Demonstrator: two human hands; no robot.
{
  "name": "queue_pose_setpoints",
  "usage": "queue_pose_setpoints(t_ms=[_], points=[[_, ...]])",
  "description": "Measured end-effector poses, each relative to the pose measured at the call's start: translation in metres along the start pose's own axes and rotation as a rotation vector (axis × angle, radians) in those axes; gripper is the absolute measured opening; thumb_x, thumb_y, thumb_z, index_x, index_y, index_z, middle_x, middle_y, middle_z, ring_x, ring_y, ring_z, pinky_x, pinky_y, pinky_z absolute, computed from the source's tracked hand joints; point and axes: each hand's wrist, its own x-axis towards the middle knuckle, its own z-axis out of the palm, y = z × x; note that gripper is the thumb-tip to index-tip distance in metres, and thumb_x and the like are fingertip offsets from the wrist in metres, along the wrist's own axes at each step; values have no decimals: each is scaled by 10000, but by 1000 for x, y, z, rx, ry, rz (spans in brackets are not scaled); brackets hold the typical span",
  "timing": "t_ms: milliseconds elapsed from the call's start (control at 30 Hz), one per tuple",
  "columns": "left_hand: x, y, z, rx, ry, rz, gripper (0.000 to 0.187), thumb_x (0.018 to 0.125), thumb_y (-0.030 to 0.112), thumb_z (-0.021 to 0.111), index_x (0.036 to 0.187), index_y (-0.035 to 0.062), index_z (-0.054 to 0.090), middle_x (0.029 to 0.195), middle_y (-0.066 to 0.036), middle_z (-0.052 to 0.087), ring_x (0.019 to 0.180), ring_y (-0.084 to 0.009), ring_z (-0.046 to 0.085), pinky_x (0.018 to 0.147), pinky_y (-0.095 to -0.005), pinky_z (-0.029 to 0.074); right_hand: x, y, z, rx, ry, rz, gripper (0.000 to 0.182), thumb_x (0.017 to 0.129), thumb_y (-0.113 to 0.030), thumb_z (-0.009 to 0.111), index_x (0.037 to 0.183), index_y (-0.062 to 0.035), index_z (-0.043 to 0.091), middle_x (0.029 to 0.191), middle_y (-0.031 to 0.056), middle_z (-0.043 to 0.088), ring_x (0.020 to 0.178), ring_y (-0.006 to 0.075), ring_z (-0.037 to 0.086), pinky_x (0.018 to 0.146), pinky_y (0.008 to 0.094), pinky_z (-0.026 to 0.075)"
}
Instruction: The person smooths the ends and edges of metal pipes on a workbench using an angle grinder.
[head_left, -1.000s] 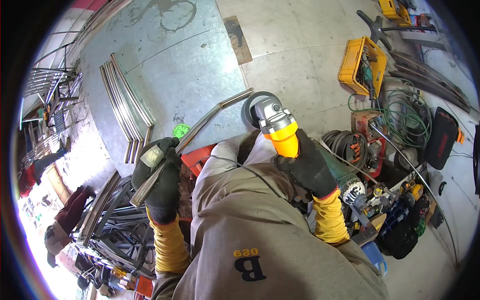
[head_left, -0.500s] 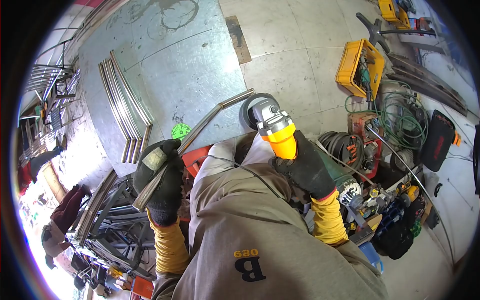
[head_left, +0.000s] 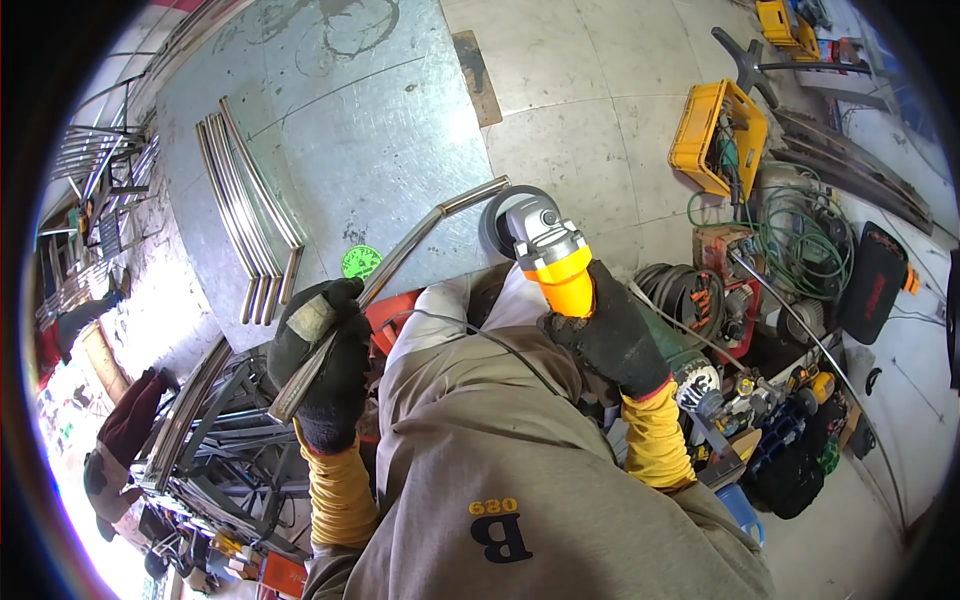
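A bent metal tube (head_left: pixel 405 245) slants up from the lower left to the grinder, with my left hand (head_left: pixel 320 360), in a black glove, closed round its lower part. Closed on the yellow body of an angle grinder (head_left: pixel 555 262) is my gloved right hand (head_left: pixel 612 335). The grinder's dark disc (head_left: pixel 494 222) is at the upper end of the tube; whether they touch is hard to tell. Beside the tube lies a round green disc (head_left: pixel 362 262) on the metal sheet (head_left: pixel 350 130). Several more bent tubes (head_left: pixel 240 205) rest on the sheet at the left.
At the right are a yellow crate (head_left: pixel 690 140) with cables, a coiled green hose (head_left: pixel 805 240), a black case (head_left: pixel 874 283) and assorted tools. Metal frames (head_left: pixel 235 450) stand at the lower left. Another person (head_left: pixel 128 425) is at the far left. A cable crosses my lap.
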Motion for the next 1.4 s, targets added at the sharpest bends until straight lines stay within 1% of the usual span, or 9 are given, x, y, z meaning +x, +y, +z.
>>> queue_pose_setpoints(t_ms=[133,200,233,300,733,800,900,1333,1400], points=[[0,2,1,25,-3,59,252,1063,154,707,1224,-21,789,842,13,686,705,-64,588,655,-249,472,0,-2,-1,37,-5,22,563,870,-257,908,1305,-51,616,1140,218,749,1062,443,742,892,492,587],[1,2,2,95,0,93,258,1066,158,705,1227,-27,786,861,4,688,718,-67,591,659,-258,480,1,-6,-2,7,-38,54,671,886,-154,904,1470,-16,604,1243,133,769,1082,209,725,976,391,575],[1,1,2,95,2,93,258,1066,158,705,1227,-27,786,861,4,688,718,-67,591,659,-258,480,1,-3,-2,7,-39,52,671,886,-154,904,1470,-16,604,1243,133,769,1082,209,725,976,391,575],[1,0,0,54,-25,103,256,1070,153,697,1230,-27,785,877,3,687,728,-63,589,662,-256,482,0,5,2,47,-1,-6,556,870,-260,902,1307,-58,625,1127,211,756,1045,427,749,882,485,589],[-1,2,4,67,10,9,237,1072,123,696,1238,-21,786,830,38,659,700,-42,560,627,-229,440,-2,1,-2,8,17,5,561,869,-257,915,1308,-56,631,1126,205,755,1040,409,751,882,476,587],[-1,5,4,-47,14,-33,238,1080,133,695,1236,-22,787,829,38,661,693,-38,555,618,-228,435,-3,5,-4,16,-35,39,681,895,-176,903,1479,-19,591,1258,133,750,1113,231,707,1003,396,558],[-1,-1,1,18,-4,34,244,1081,151,705,1236,-17,788,831,37,666,683,-40,552,617,-229,436,0,2,-1,88,37,-71,558,871,-232,917,1312,-46,630,1128,196,751,1015,383,744,888,461,582],[-8,-1,2,-104,-17,-116,253,1111,228,727,1201,-1,789,869,23,704,686,-52,582,644,-243,483,-12,-3,-3,84,46,16,539,881,-211,905,1309,-39,627,1096,146,744,971,281,720,883,431,577],[-10,-9,3,68,2,69,296,1089,255,743,1257,12,768,977,-56,778,780,-104,689,740,-308,583,-12,-2,-5,109,34,8,527,888,-207,895,1308,-39,624,1087,138,740,958,260,715,875,423,578]])
